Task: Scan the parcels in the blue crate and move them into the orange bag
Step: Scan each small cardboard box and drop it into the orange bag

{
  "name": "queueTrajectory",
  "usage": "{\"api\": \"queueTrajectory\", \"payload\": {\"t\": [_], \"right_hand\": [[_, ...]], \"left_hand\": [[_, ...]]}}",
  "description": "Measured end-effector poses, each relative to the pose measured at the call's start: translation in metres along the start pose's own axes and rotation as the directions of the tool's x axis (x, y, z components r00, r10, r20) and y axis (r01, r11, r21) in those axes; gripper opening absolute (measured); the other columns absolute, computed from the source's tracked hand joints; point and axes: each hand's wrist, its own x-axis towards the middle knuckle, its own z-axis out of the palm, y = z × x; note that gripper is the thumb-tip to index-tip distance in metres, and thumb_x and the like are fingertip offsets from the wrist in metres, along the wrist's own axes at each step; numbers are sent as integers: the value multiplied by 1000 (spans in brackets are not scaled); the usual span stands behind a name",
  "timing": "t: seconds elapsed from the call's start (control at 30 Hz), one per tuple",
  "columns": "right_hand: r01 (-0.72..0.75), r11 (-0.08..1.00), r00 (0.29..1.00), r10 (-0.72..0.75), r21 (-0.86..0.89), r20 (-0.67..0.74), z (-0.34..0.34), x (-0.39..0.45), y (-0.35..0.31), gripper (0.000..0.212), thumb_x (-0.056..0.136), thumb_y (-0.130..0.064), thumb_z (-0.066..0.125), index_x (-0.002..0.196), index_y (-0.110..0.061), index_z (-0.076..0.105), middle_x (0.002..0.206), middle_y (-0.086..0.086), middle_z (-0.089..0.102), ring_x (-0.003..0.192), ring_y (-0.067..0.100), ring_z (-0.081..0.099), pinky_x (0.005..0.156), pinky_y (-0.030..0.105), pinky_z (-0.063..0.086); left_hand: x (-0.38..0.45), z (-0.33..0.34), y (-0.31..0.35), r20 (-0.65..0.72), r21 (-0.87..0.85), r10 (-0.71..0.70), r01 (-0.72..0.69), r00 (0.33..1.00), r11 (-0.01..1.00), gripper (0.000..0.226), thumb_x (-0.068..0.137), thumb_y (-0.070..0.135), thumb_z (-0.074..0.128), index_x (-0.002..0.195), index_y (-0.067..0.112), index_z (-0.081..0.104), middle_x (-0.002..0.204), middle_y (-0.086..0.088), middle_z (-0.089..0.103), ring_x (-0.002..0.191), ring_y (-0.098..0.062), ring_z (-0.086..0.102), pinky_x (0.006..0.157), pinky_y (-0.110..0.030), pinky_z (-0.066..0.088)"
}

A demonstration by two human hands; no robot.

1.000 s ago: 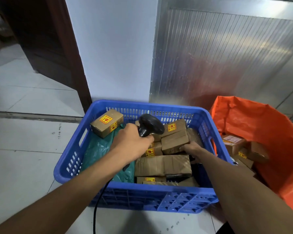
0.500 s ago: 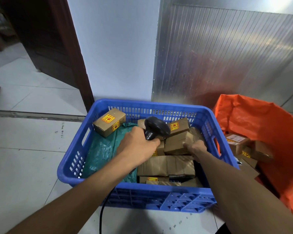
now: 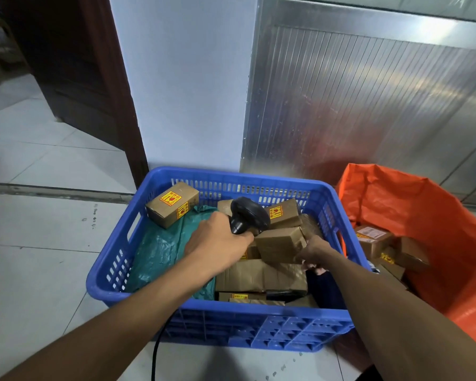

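Right hand (image 3: 315,251) pinching small brown parcel (image 3: 279,243) by near-right corner, mid blue crate (image 3: 259,325); we're judging it light, stiff cardboard. Left hand (image 3: 217,243) gripping scanner (image 3: 249,214).

Head cam, single view: looks fwd and down, close over blue crate (image 3: 138,259), floor level.

Scanner (image 3: 249,215) handle buried in left hand (image 3: 217,243), its cable (image 3: 157,350) cut by bottom edge, right hand (image 3: 315,251) fingertips hidden under the tilted parcel (image 3: 279,244) — sticker print too small to read, orange bag (image 3: 423,213) cropped at right edge, lower parcels mostly covered.
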Motion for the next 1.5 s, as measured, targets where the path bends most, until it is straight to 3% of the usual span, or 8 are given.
{"api": "queueTrajectory", "payload": {"t": [0.17, 0.33, 0.47, 0.8, 0.93, 1.03, 1.2, 1.5], "right_hand": [[25, 978, 999, -34, 207, 41, -4, -4, 3, 35, 99, -5, 53, 131, -16, 49, 96, 19, 69, 54, 25, 71, 55, 43, 63], [-34, 904, 993, -19, 427, 119, -9, -9, 5, 74, 92, 17, 48, 147, -28, 29, 95, 23, 57, 44, 24, 61, 50, 45, 61], [-51, 849, 986, -41, 525, 163, -13, -17, -2, 73, 86, 5, 71, 140, -25, 31, 110, 20, 50, 80, 35, 68, 65, 50, 62], [169, 824, 986, -140, 541, -94, -23, -23, -3, 41, 93, -19, 70, 119, -22, 39, 118, 13, 47, 93, 24, 58, 57, 45, 62], [249, 801, 966, -164, 545, -200, -28, -29, -12, 34, 92, -7, 67, 105, -26, 42, 126, 18, 51, 101, 32, 63, 66, 51, 63], [327, 761, 942, -216, 559, -257, -32, -37, -21, 40, 89, -1, 65, 106, -30, 45, 129, 20, 53, 105, 33, 63, 55, 39, 61], [357, 693, 933, -304, 626, -195, -36, -53, -30, 80, 84, 15, 58, 137, -40, 35, 110, 12, 64, 86, 23, 65, 68, 44, 63], [408, 642, 897, -414, 649, -154, -36, -64, -37, 49, 85, 14, 62, 111, -27, 52, 116, 13, 65, 95, 35, 72, 67, 57, 61]], "left_hand": [[-2, -2, 4, -8, 3, -6, 6, 1000, 1000, 28, 87, 34, 67, 69, 21, 52, 61, -1, 55, 63, -25, 63, 62, -34, 50], [-7, -1, 7, -10, 25, -6, 7, 1000, 1000, 27, 88, 34, 67, 69, 21, 52, 62, -1, 56, 60, -23, 60, 61, -33, 48], [-11, -2, 9, -3, 47, -7, 7, 1000, 999, 25, 89, 35, 67, 74, 21, 53, 64, 0, 57, 58, -20, 58, 59, -30, 48], [-17, -4, 13, 5, 92, -13, 13, 1000, 996, 25, 91, 36, 66, 76, 22, 52, 70, 1, 59, 62, -19, 60, 65, -33, 53], [-20, -3, 15, 8, 104, -7, 6, 1000, 995, 26, 91, 38, 66, 78, 23, 50, 74, 0, 60, 66, -21, 62, 68, -34, 55], [-22, -3, 18, 14, 117, -7, 5, 1000, 993, 27, 91, 40, 66, 79, 23, 49, 74, 1, 59, 66, -18, 61, 62, -30, 49], [-25, -4, 19, 25, 101, 8, -10, 1000, 995, 25, 92, 38, 65, 81, 24, 48, 75, 1, 60, 64, -17, 60, 61, -31, 51], [-20, -9, 12, -49, -23, 27, -29, 998, 999, 25, 86, 35, 68, 72, 21, 53, 63, -1, 55, 63, -28, 62, 69, -44, 58]]}}
